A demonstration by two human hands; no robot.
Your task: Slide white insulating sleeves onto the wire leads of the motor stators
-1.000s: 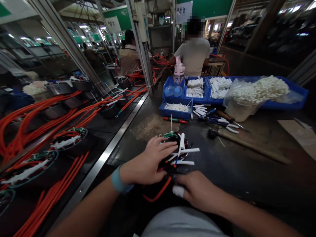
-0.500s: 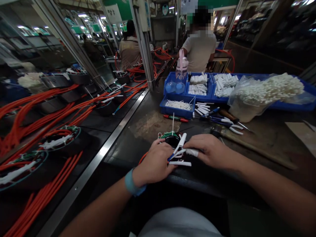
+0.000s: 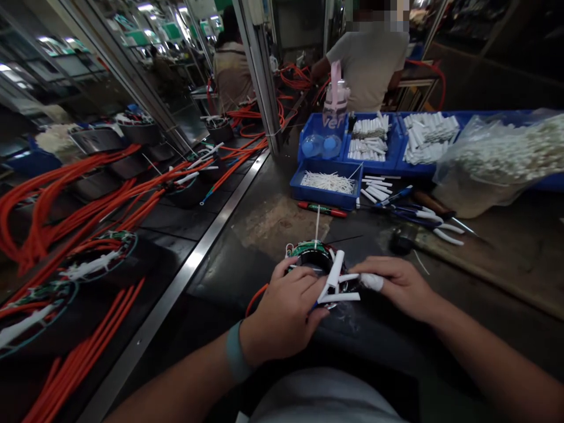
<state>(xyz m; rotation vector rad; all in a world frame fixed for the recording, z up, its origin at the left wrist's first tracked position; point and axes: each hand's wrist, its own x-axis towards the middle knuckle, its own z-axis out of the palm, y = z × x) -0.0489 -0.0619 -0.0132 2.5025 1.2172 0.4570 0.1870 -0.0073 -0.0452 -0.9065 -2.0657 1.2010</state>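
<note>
A round, dark coil ring that looks like a motor stator sits before me, with a green top edge and a white tie standing up from it. My left hand, a blue band at its wrist, is closed around the base of several wires at the ring's near side; its fingers partly cover them. White sleeves fan out from those wires. My right hand pinches the right end of one sleeved wire between thumb and finger. White tape wraps one of its digits.
Blue bins with white tubes stand behind, beside a bag of white pieces. A tray of thin ties, a red marker, pliers and a hammer lie nearer. Orange cables and more coil rings fill the left.
The view has tilted down and shifted. My right hand has drawn a little to the right from the sleeve cluster, and the sleeves point more to the right. My left hand keeps its grip.
</note>
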